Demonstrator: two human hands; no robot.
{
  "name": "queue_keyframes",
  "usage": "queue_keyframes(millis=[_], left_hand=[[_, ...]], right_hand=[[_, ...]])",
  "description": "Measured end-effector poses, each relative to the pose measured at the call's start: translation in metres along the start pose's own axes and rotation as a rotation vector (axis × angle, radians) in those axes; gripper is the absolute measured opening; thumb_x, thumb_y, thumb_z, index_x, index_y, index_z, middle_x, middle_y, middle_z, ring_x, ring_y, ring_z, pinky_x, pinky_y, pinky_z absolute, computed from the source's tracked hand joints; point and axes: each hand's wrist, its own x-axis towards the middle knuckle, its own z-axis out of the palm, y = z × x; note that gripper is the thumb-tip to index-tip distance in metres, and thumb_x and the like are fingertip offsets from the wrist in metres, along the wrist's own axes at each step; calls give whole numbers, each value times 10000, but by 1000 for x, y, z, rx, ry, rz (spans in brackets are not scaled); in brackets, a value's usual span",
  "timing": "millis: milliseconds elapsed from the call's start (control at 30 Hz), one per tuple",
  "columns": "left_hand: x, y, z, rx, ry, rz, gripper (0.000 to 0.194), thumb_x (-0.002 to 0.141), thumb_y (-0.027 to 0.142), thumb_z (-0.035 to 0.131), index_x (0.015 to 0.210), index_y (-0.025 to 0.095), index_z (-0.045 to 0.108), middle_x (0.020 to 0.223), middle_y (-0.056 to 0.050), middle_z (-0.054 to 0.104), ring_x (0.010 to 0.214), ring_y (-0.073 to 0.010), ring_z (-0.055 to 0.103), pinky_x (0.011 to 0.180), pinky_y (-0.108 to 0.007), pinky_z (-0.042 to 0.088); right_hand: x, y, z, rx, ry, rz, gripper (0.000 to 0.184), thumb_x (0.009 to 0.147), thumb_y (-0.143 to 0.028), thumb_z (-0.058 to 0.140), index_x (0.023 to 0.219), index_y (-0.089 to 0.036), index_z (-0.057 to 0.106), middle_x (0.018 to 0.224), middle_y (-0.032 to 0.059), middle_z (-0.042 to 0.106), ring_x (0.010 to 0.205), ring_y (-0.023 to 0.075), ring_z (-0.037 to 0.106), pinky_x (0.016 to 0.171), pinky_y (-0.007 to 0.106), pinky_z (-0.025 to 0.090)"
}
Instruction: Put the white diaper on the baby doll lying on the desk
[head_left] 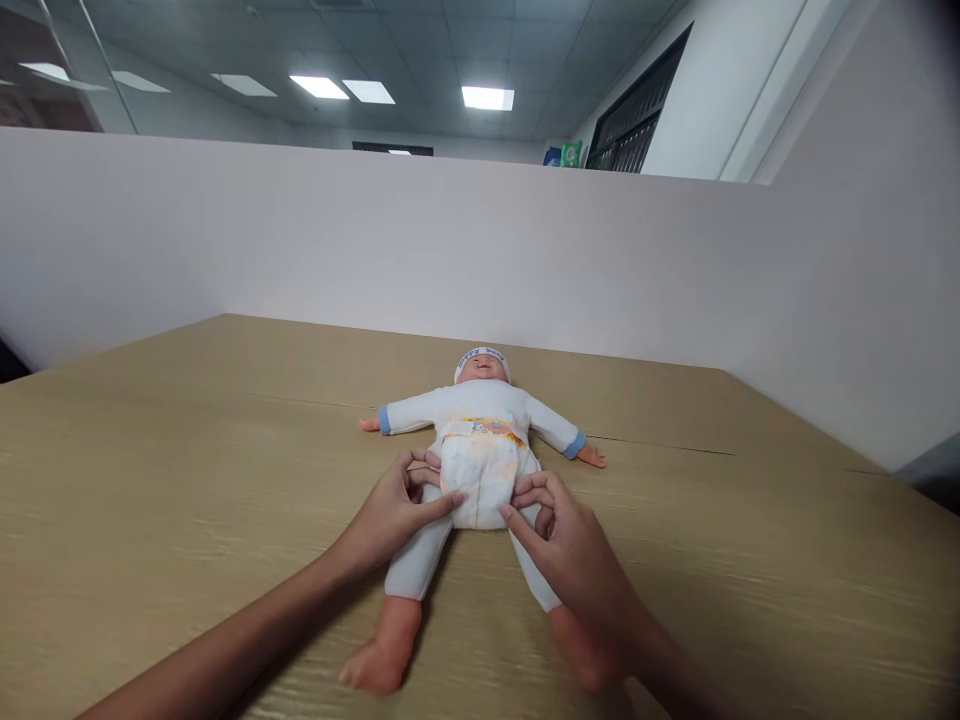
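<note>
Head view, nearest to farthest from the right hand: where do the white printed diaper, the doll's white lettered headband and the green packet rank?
1. White printed diaper: at the right hand, to its left.
2. White lettered headband: on the doll, beyond the diaper.
3. Green packet: in the background, above the white partition.

Head-worn view, facing forward, down across table (187, 470)
</note>
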Motion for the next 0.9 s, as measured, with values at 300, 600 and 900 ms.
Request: queue_keyframes(millis=[300, 600, 900], left_hand=[[-2, 12, -1, 218, -139, 41, 450, 897, 609, 769, 984, 167, 749, 915, -35, 736, 819, -195, 615, 705, -293, 445], [10, 9, -9, 120, -179, 43, 477, 854, 621, 816, 858, 160, 693, 758, 1, 639, 699, -148, 552, 626, -259, 395], [-7, 2, -16, 344, 24, 223, 384, 916, 544, 780, 1063, 190, 800, 1011, -57, 798, 849, -202, 652, 774, -322, 497]], right_hand=[[-4, -5, 4, -136, -46, -132, 258, 987, -461, 605, 935, -245, 734, 1002, 35, 740, 894, 235, 662, 814, 356, 454], [2, 9, 2, -167, 146, -162, 308, 964, -527, 681, 881, -234, 726, 988, 53, 685, 932, 266, 675, 876, 397, 499], [-4, 28, -6, -111, 94, -332, 272, 1030, -475, 649, 1056, -237, 779, 1033, 64, 667, 886, 231, 650, 822, 377, 526]])
